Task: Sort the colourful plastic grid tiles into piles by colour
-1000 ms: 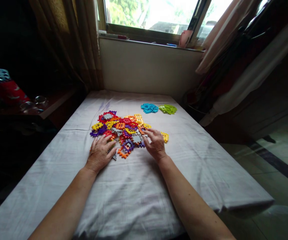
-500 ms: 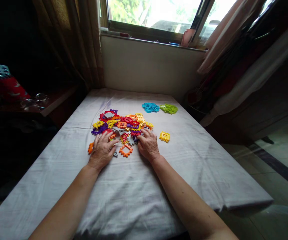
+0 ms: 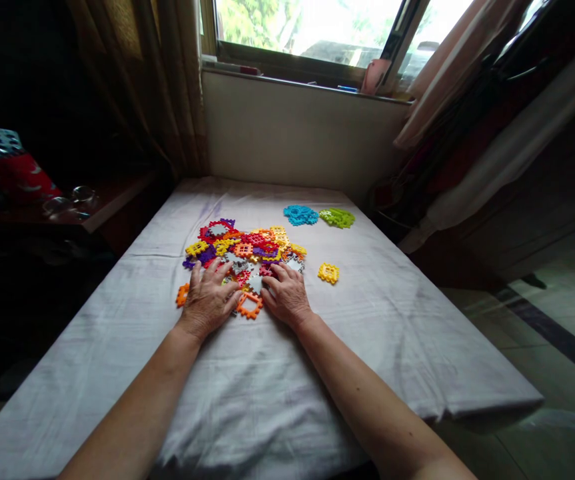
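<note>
A heap of mixed plastic interlocking pieces (image 3: 244, 250) in red, purple, yellow, orange and grey lies on the cloth-covered table. My left hand (image 3: 208, 297) rests on the heap's near left side, fingers spread over some pieces. On the near right side, my right hand (image 3: 286, 293) lies with its fingers apart, touching pieces at the heap's edge. Between the hands sits an orange square frame piece (image 3: 250, 305), close to my left thumb. Another orange piece (image 3: 182, 295) shows just left of my left hand. What lies under the palms is hidden.
Beyond the heap lie a blue pile (image 3: 300, 215) and a green pile (image 3: 337, 218) of pieces. A single yellow piece (image 3: 328, 273) is right of my right hand. The white tablecloth (image 3: 392, 320) reaches the table edges. A wall and window stand behind.
My right hand has shifted slightly left and nearer, uncovering a grey piece at the heap's right side. My left hand has moved slightly right. The orange frame has moved slightly.
</note>
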`<state>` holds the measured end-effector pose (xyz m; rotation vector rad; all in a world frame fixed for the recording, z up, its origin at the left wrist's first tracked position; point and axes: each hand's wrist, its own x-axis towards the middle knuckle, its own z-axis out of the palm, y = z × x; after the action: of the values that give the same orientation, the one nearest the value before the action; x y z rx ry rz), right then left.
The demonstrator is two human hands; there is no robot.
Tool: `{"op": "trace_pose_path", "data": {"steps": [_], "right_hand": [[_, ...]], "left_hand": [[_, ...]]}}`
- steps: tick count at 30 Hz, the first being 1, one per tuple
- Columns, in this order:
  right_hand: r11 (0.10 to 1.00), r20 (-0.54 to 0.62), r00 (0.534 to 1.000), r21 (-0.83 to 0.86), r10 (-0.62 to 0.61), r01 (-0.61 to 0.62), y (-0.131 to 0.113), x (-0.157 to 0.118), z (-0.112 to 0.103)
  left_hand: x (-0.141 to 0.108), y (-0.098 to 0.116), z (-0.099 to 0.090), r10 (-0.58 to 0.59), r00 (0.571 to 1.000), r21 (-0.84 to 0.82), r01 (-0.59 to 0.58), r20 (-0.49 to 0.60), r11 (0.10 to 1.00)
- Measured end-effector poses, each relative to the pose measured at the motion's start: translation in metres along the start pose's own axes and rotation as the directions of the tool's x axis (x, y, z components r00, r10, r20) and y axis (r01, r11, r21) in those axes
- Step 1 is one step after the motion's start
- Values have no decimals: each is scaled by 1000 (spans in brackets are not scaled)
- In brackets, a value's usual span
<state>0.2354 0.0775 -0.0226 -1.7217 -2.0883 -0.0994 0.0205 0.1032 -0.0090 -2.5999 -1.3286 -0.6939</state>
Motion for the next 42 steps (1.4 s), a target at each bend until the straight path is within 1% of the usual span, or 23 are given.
{"op": "trace_pose_path", "data": {"steps": [2, 4, 6, 8, 9, 11, 13, 15, 17, 19, 21, 25, 28, 32, 37, 40, 42], "right_hand": [[1000, -7, 1000, 6, -15, 15, 0, 0, 0], [997, -8, 997, 20, -81, 81, -2, -1, 0], [984, 5, 985, 36, -173, 173, -7, -1, -1], [977, 22, 977, 39, -211, 210, -11, -1, -2], [982, 27, 982, 32, -189, 188, -12, 0, -2], [996, 28, 996, 6, -87, 87, -11, 1, -1], [1000, 22, 1000, -13, 12, -12, -8, 2, -1], [999, 12, 999, -13, 36, -36, -5, 2, 0], [1000, -15, 1000, -3, -9, 9, -3, 1, 2], [997, -56, 995, 13, -77, 78, -3, 0, 4], [991, -105, 986, 30, -130, 134, -4, 0, 6], [979, -201, 965, 73, -170, 188, -7, 4, 6], [969, -211, 960, 127, -183, 213, -11, 8, 3], [955, -182, 972, 229, -146, 186, -19, 10, -2], [919, -159, 984, 372, -76, 131, -22, 10, -4], [857, -136, 991, 510, -6, 75, -19, 11, -3], [776, -106, 991, 631, 87, 0, -16, 12, 1]], "left_hand": [[-2, -4, -1, -9, 1000, 1, 9, 7, 1000], [-4, -9, -1, -31, 999, -14, 32, 21, 999], [-5, -11, -1, -65, 997, -33, 66, 43, 997], [-5, -11, 0, -99, 993, -47, 102, 68, 994], [-4, -11, 0, -113, 990, -53, 118, 79, 992], [-3, -8, 1, -132, 987, -63, 139, 95, 988], [-1, -5, 1, -142, 984, -74, 150, 105, 986], [0, -3, 2, -138, 984, -91, 148, 108, 985], [0, -3, 3, -112, 989, -125, 125, 100, 984], [0, -7, 4, -92, 992, -186, 106, 87, 977], [1, -14, 5, -110, 991, -272, 126, 74, 954], [2, -25, 3, -174, 983, -489, 176, 50, 854], [3, -26, -2, -198, 978, -597, 195, 60, 778], [4, -20, -9, -195, 975, -656, 215, 104, 724], [3, -15, -7, -180, 977, -672, 210, 115, 710], [3, -14, -1, -182, 977, -677, 207, 108, 707], [3, -15, 4, -204, 975, -669, 212, 92, 712]]}}
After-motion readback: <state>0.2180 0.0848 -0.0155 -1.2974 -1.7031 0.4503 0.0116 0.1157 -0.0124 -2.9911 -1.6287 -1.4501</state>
